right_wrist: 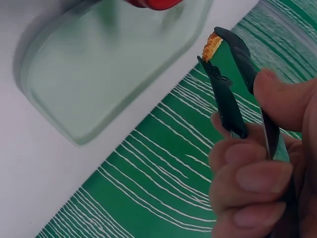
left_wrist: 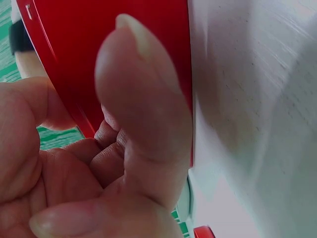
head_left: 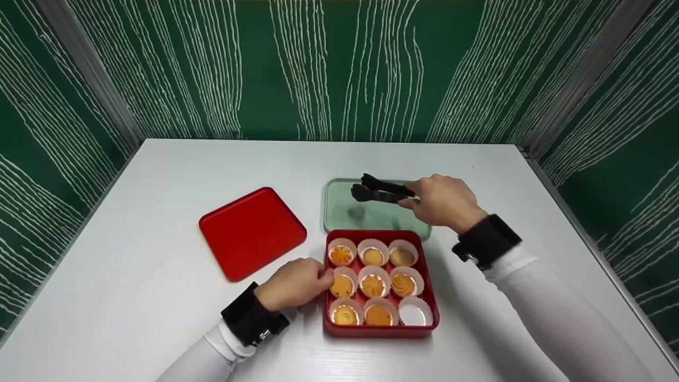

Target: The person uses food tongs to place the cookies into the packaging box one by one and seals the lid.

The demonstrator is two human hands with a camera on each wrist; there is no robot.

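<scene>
A red box (head_left: 382, 331) stands on the table with several paper cups in rows. Most cups hold golden cookies (head_left: 372, 285); the near right cup (head_left: 415, 312) shows only white paper. My left hand (head_left: 297, 282) grips the box's left wall, thumb at the rim and fingers along the outside, as the left wrist view also shows. Black tongs (head_left: 379, 191) are in my right hand (head_left: 444, 201), above the pale green tray. In the right wrist view a small golden cookie (right_wrist: 212, 47) sits between the tong tips; the head view does not show it clearly.
The pale green tray (head_left: 339, 212) lies right behind the box. A red rectangular lid or tray (head_left: 252, 233) lies turned at an angle to the left. Green walls with white lines (head_left: 254, 69) border the white table (head_left: 175, 180) at the back and sides.
</scene>
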